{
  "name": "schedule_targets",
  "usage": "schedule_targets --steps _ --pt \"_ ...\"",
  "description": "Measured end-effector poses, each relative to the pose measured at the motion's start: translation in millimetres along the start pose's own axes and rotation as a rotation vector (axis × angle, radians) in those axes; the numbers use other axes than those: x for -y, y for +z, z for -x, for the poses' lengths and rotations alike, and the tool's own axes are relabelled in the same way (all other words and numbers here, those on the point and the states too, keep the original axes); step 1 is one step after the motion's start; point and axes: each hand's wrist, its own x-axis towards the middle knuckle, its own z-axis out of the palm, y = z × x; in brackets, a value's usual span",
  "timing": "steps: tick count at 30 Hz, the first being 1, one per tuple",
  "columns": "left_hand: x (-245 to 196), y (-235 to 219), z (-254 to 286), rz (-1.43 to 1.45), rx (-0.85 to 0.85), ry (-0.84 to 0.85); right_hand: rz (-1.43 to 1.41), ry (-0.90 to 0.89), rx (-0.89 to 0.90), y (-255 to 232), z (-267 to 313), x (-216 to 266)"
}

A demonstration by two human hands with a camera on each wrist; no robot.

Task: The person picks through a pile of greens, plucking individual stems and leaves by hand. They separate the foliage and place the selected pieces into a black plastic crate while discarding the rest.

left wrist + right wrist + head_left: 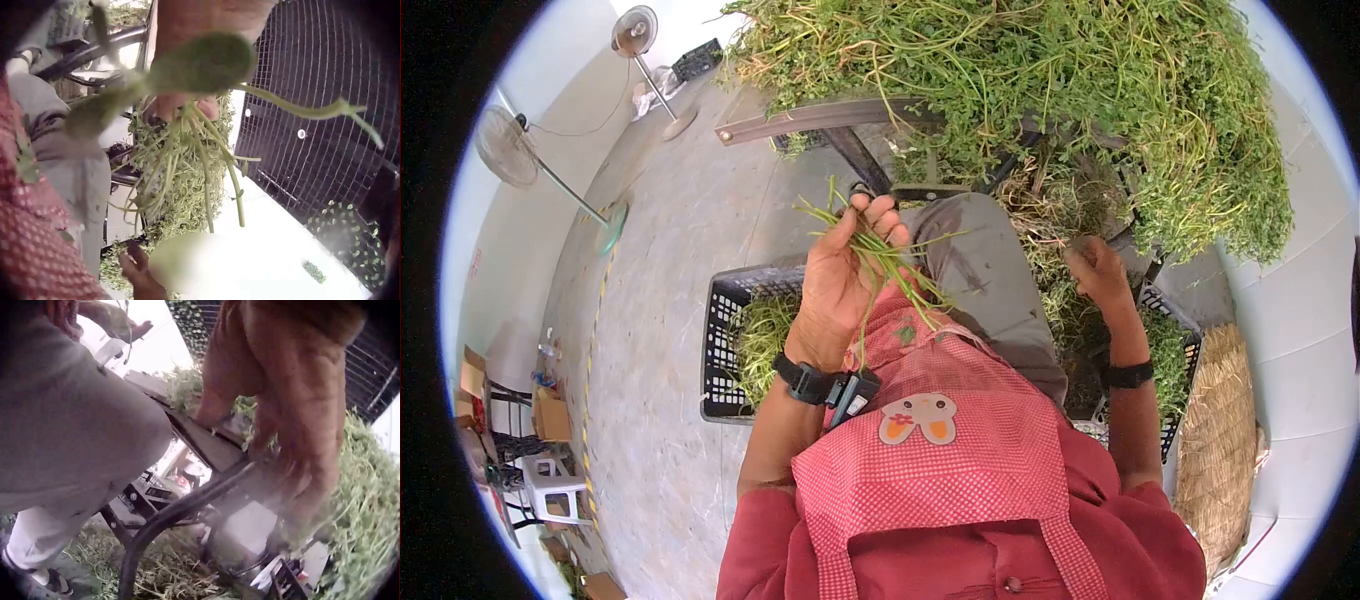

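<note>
In the head view my left hand, palm turned up, holds a small bunch of thin green stems between thumb and fingers, over my lap. The left wrist view shows the stem ends hanging below the fingers, with a blurred leaf close to the lens. My right hand is low on the right, beside the hanging edge of a big heap of leafy greens. In the right wrist view its fingers hang loosely bent, with nothing plainly held.
The heap lies on a metal-edged table. A black crate with greens stands at my left, another crate at my right. Loose stalks lie below the table. Two fans, a white stool and a straw mat stand around.
</note>
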Motion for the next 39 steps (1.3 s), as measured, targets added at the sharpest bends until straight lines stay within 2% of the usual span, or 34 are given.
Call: schedule_targets --steps 2,6,8,10,11,13,14,16,17,19,20,21,23,24,26,28,30,32,33,34,35,36,37,38,39 --pt "0.8 -0.7 -0.2 0.002 0.007 -0.018 -0.031 -0.06 -0.02 -3.0 2.3 18.6" --pt "7.0 -0.8 -4.2 -0.007 -0.013 -0.011 -0.161 -0.286 -0.111 -17.1 21.1 98.4" --pt "9.9 2.6 -4.6 -0.032 -0.02 -0.013 -0.249 -0.256 0.351 -26.0 41.0 145.8" --pt "13.4 5.1 -3.7 -0.052 -0.023 -0.009 -0.42 -0.338 0.934 -16.6 47.4 178.8" --pt "14.9 5.5 -3.2 -0.071 0.004 -0.003 -0.418 -0.342 0.93 -4.0 48.0 181.8" --pt "16.5 6.7 -1.5 -0.09 0.03 0.008 -0.179 -0.596 0.77 31.3 46.4 170.8" --pt "17.4 7.8 -1.1 -0.112 0.048 0.016 -0.177 -0.6 0.772 42.3 41.9 163.9" --pt "18.8 10.9 -0.5 -0.13 0.065 0.025 -0.316 -0.303 0.488 56.3 30.6 154.3" --pt "19.8 13.1 1.2 -0.109 0.094 0.014 -0.314 -0.3 0.492 58.9 29.7 152.9" --pt "23.1 12.5 1.3 -0.087 0.123 0.003 -0.638 0.009 0.529 61.6 27.5 157.3" --pt "24.9 10.0 -0.2 -0.113 0.141 -0.009 -0.528 -0.093 0.517 52.8 26.7 168.3" --pt "26.5 9.0 -1.2 -0.14 0.159 -0.021 -0.527 -0.094 0.517 53.7 26.3 169.7" --pt "29.5 12.1 0.0 -0.168 0.144 -0.028 -0.712 -0.071 0.574 54.6 25.8 171.9" --pt "30.5 13.4 0.9 -0.197 0.129 -0.035 -0.712 -0.072 0.574 57.4 25.6 172.8" --pt "30.9 14.8 1.5 -0.213 0.128 -0.028 -0.906 0.138 0.542 64.7 24.8 172.3" --pt "31.6 16.4 2.2 -0.229 0.129 -0.02 -0.847 0.094 0.561 65.3 22.9 169.8" --pt "32.8 17.2 4.2 -0.218 0.025 -0.054 -0.785 0.051 0.583 62.2 21.5 168.0" --pt "37.1 14.4 5.7 -0.23 0.013 -0.071 -0.475 -0.158 0.662 55.6 21.5 163.0" --pt "40.2 12.6 6.1 -0.243 0.005 -0.093 -0.478 -0.152 0.669 54.1 19.4 157.4" --pt "40.4 17.5 4.3 -0.187 -0.092 -0.087 -0.452 -0.233 0.697 53.1 14.9 150.4" --pt "37.4 17.5 2.8 -0.182 -0.102 -0.088 -0.427 -0.314 0.726 49.3 12.2 151.3" --pt "31.9 15.8 2.1 -0.141 -0.08 -0.081 -0.444 -0.03 0.944 36.6 13.9 153.4" --pt "26.3 13.0 1.1 -0.101 -0.057 -0.073 -0.447 -0.024 0.952 38.4 16.2 151.6" --pt "22.7 5.4 -1.0 -0.067 0.036 -0.041 -0.531 -0.025 0.946 40.0 18.4 150.1" --pt "21.0 2.3 0.5 -0.065 0.032 -0.043 -0.613 -0.027 0.935 40.6 20.1 148.8"
